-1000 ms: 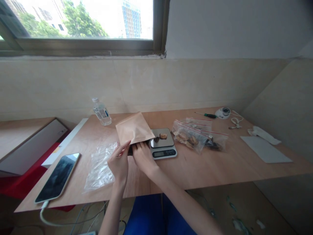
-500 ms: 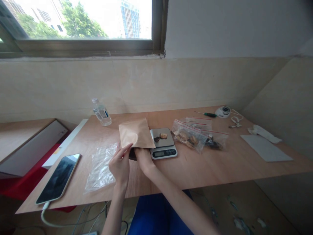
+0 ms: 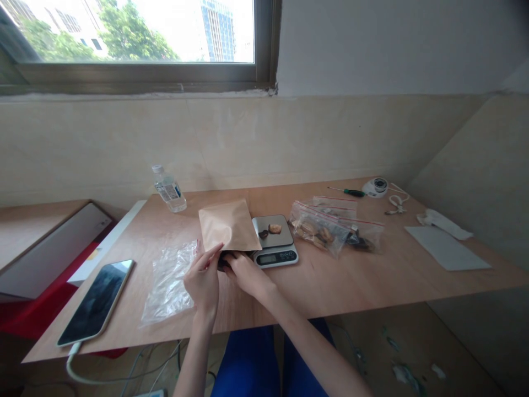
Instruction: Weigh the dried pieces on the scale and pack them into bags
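**Q:** What occupies the left of the wooden surface (image 3: 363, 278)?

**A:** A phone (image 3: 96, 302) lies face up near the edge, with a white charging cable (image 3: 71, 366) running from its lower end over the edge. To its right lies a flattened clear plastic bag (image 3: 167, 284). A water bottle (image 3: 168, 190) stands upright near the wall.

**Q:** What is shown at centre?

**A:** A brown paper envelope (image 3: 226, 225) stands tilted, its lower edge held between the hands. The left hand (image 3: 201, 286) has a closed grip on the envelope, with fingers (image 3: 212, 253) against its lower edge. The right hand (image 3: 246, 274) has a closed grip at the same edge, beside a dark object (image 3: 224, 262) whose kind cannot be told.

**Q:** And to the right?

**A:** Just beside the envelope sits a digital kitchen scale (image 3: 275, 256), bearing a tan piece (image 3: 275, 228) and a dark piece (image 3: 263, 234). Next come two zip bags (image 3: 318, 231) holding similar pieces. Beyond them, towards the wall, lie a green-handled screwdriver (image 3: 354, 192), a round white device (image 3: 375, 187), and a white cord (image 3: 397, 204). At far right are a white cloth (image 3: 442, 223) and a grey sheet (image 3: 448, 249).
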{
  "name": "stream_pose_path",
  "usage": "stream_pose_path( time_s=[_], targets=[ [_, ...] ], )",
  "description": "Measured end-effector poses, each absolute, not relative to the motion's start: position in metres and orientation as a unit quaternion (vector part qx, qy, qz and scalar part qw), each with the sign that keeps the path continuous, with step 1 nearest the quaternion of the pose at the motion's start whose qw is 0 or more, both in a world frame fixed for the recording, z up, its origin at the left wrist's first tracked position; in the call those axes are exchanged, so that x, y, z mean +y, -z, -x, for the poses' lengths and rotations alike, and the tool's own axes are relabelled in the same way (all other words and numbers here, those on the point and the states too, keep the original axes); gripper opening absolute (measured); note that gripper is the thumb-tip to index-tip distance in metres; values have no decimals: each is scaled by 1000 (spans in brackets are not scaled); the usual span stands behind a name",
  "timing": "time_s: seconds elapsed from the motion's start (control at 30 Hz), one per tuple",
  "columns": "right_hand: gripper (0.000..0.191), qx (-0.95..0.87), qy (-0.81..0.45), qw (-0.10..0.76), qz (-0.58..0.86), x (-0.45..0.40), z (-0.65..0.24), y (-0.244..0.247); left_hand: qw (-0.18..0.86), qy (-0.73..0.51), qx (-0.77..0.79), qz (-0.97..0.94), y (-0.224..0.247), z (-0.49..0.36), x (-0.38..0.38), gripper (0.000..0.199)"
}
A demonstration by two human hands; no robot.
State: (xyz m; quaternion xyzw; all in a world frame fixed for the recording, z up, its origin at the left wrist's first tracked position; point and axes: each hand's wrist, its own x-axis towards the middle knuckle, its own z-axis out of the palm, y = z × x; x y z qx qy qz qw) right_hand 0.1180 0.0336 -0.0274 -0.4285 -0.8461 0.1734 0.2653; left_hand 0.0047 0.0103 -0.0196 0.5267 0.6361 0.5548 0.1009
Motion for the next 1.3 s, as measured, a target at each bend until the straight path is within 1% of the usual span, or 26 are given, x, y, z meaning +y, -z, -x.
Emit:
stream_pose_path(
  time_s=[0.2, 0.37, 0.47, 0.6, 0.77, 0.87, 0.93, 1.0, 1.13, 1.2, 1.3],
  targets=[
    [22, -833, -199, 310, 413, 32, -118, 43, 104, -557, 639, -520, 18, -7, 8, 20],
    [23, -790, -201, 401, 417, 25, -127, 50, 97, -559, 637, -522, 15, -8, 9, 21],
    [20, -766, -197, 444, 421, 25, -130, 53, 88, -553, 638, -528, 14, -11, 11, 22],
    [18, -739, -198, 494, 413, 18, -132, 48, 85, -543, 641, -536, 12, -13, 13, 22],
    [23, -721, -184, 546, 386, -11, -162, 30, 71, -543, 641, -538, 12, -8, 19, 22],
    [20, -670, -147, 587, 429, -12, -192, 26, 79, -555, 643, -522, 13, -3, 22, 21],
    [17, -627, -112, 610, 471, 3, -211, 28, 88, -567, 641, -510, 13, -1, 22, 20],
    [17, -616, -89, 609, 492, 27, -224, 33, 99, -578, 638, -499, 12, 1, 21, 21],
    [23, -660, -118, 560, 487, 66, -235, 44, 110, -580, 637, -496, 10, 4, 19, 24],
    [23, -678, -133, 540, 481, 72, -237, 45, 106, -575, 639, -501, 9, 6, 18, 24],
    [22, -682, -115, 545, 474, 72, -239, 42, 99, -571, 638, -508, 10, 8, 18, 24]
  ],
)
